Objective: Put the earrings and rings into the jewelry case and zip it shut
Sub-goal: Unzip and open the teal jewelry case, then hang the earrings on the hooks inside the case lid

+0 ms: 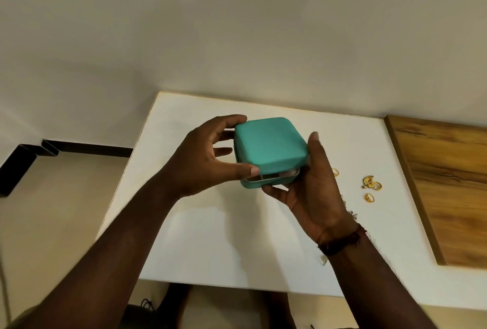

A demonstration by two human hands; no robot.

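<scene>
Gripping the case (268, 147) over the table (210, 236), the left hand (208, 162) curls round its left edge and the right hand (313, 189) cups its right corner, lid slightly ajar. Rings (369, 197) lie right of the right hand, near the board (448, 183); tabletop spreads open nearer.

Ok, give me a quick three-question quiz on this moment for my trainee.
1. Which hands hold the case?
2. True or false: the case is zipped fully shut.
3. The gold rings lie: A inside the case; B on the table, right of the case; C on the case's lid.

Key
1. Both: the left hand and the right hand.
2. False: a gap shows along its front edge.
3. B
</scene>
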